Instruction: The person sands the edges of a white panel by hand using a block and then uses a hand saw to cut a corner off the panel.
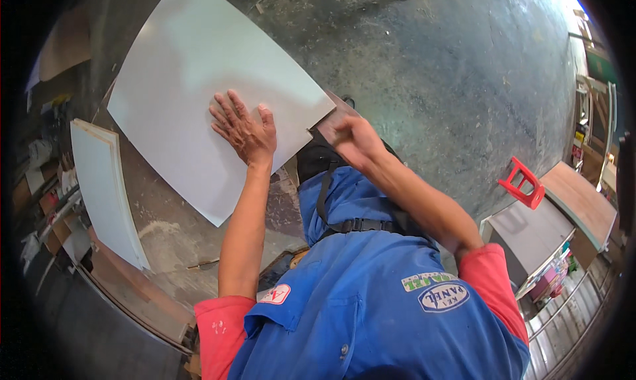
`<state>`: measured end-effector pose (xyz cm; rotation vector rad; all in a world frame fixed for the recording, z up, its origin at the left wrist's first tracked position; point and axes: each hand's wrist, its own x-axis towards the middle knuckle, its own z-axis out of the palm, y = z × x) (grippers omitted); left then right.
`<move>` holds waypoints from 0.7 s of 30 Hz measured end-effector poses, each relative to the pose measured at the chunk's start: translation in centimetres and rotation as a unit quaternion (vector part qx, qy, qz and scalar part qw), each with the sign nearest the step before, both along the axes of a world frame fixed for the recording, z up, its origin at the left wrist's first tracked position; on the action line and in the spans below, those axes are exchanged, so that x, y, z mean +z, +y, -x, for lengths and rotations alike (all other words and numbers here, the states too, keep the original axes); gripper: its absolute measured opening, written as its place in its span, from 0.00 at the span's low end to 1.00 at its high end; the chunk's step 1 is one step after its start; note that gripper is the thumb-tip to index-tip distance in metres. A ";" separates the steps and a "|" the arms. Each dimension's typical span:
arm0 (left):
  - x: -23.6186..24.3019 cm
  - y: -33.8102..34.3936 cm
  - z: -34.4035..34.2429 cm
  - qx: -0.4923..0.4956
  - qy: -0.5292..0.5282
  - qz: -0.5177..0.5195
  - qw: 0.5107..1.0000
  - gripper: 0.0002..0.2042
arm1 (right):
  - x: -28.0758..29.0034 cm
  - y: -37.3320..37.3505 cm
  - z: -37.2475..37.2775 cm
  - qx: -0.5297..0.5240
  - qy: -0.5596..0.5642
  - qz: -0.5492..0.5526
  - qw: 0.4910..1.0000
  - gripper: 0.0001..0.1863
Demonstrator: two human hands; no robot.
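1. both hands are apart from each other, the left on a large white panel (192, 62) and the right at or just beside its near right-hand corner.
2. the left hand (250, 134) lies palm down on the panel's face, its fingers spread and its grip loose.
3. the right hand (358, 143) is blurred and curled, next to a grey-brown flat piece (336, 108) that shows past that corner; i cannot tell whether it is clamped on the piece.
4. the white panel sits in front of the person, reaching from the middle of the view to the upper left, its corners toward the body, above a grey floor (437, 95).
5. off to the left is another pale panel (106, 191), apart from the first, with a lighter edge along its side.
6. the person wears a blue garment (298, 300) over red sleeves (222, 333), with a black buckled strap (358, 226) at the waist.
7. well off to the right, a red stool (523, 183) is near a brown wooden board (583, 198).
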<state>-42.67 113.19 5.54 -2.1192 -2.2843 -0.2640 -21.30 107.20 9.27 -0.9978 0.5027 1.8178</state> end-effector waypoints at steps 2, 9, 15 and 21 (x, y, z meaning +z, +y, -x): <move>-0.1 -0.5 0.1 0.000 -0.002 0.003 1.000 0.36 | 2.0 1.9 1.7 0.000 -0.055 0.043 0.998 0.24; 0.2 0.3 -0.2 -0.002 -0.002 -0.001 1.000 0.36 | 6.3 -1.2 -0.5 0.035 -0.176 0.033 0.983 0.24; -0.4 -0.4 0.4 0.009 -0.006 0.002 1.000 0.36 | 7.7 2.3 3.4 -0.011 -0.157 0.049 0.986 0.18; 0.2 0.4 0.1 0.000 -0.022 -0.010 1.000 0.37 | 5.3 4.3 2.1 -0.007 0.049 0.048 0.998 0.20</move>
